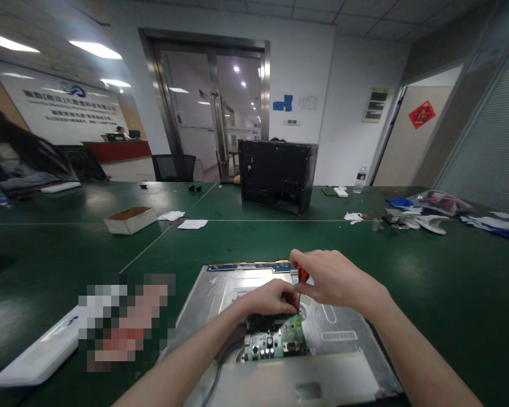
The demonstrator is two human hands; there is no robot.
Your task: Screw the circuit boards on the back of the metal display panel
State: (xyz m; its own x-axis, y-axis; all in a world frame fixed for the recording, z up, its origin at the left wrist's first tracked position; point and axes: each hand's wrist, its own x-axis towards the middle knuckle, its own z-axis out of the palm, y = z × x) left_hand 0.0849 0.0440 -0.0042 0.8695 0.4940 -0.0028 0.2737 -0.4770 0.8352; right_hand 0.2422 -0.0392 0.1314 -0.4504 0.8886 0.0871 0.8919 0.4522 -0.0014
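A silver metal display back panel lies flat on the green table in front of me. A green circuit board is mounted near its middle, and a narrow blue board strip runs along its far edge. My right hand grips a screwdriver with a red handle, its shaft pointing down at the green board. My left hand rests on the top of that board, fingers curled around the screwdriver tip.
A black computer case stands further back on the table. An open cardboard box and paper scraps lie at the left, a white plastic cover at the near left, loose parts and bags at the right. Another person sits at the far left.
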